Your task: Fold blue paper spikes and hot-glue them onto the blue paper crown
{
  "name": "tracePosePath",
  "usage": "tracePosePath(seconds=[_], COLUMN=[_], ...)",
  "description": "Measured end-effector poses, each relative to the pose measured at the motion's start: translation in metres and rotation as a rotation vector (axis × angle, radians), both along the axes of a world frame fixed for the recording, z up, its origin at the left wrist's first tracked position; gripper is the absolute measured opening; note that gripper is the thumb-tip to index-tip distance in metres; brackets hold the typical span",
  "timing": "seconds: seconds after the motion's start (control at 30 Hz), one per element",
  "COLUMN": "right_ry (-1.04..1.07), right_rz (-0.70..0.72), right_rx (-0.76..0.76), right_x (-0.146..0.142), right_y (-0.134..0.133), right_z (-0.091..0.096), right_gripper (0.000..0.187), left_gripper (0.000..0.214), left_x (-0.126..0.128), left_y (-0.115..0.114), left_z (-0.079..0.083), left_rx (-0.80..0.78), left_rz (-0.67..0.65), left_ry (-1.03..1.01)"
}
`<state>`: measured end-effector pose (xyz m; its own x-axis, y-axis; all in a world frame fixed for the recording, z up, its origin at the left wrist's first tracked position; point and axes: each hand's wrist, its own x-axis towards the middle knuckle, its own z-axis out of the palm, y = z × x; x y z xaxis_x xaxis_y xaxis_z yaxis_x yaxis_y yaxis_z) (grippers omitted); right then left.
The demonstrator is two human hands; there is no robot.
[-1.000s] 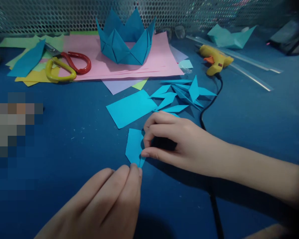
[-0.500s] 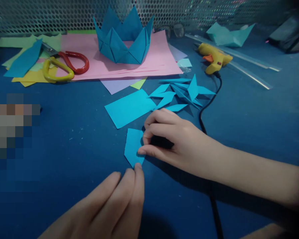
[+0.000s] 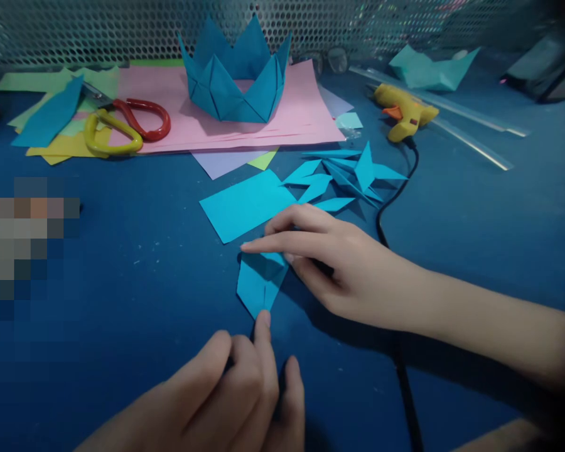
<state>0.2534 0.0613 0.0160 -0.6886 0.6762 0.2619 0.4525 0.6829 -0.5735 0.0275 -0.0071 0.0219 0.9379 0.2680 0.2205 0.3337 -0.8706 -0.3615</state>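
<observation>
Moved since the earlier frame: right hand (image 3: pixel 348 267), index finger now stretched over the top of the small folded blue paper (image 3: pixel 255 284); left hand (image 3: pixel 230 389), thumb now apart from its index finger. Paper: on the blue table (image 3: pixel 136 326), between both hands, pointed end toward the person. Left grip: wide, index fingertip at the pointed end. Right grip: index fingertip at upper left corner, thumb near right edge; whether it pinches, cannot tell. Just beyond: one blue rectangular sheet (image 3: pixel 245 208).
</observation>
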Motion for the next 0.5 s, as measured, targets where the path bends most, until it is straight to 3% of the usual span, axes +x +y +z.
tracePosePath(seconds=[0.13, 0.3, 0.5], right_ry=[0.015, -0.075, -0.133], right_rz=[0.044, 0.149, 0.057], right_rx=[0.107, 0.139, 0.091], right_x=[0.000, -0.003, -0.003], right_y=[0.000, 0.000, -0.003], right_z=[-0.001, 0.001, 0.000], right_gripper=[0.053, 0.038, 0.042], left_gripper=[0.031, 0.039, 0.034], left_x=[0.000, -0.003, -0.007], left_y=[-0.003, -0.007, -0.009], left_z=[-0.004, -0.015, -0.014], left_rx=[0.015, 0.036, -0.076], left_rz=[0.034, 0.099, 0.245], left_ry=[-0.022, -0.097, -0.224])
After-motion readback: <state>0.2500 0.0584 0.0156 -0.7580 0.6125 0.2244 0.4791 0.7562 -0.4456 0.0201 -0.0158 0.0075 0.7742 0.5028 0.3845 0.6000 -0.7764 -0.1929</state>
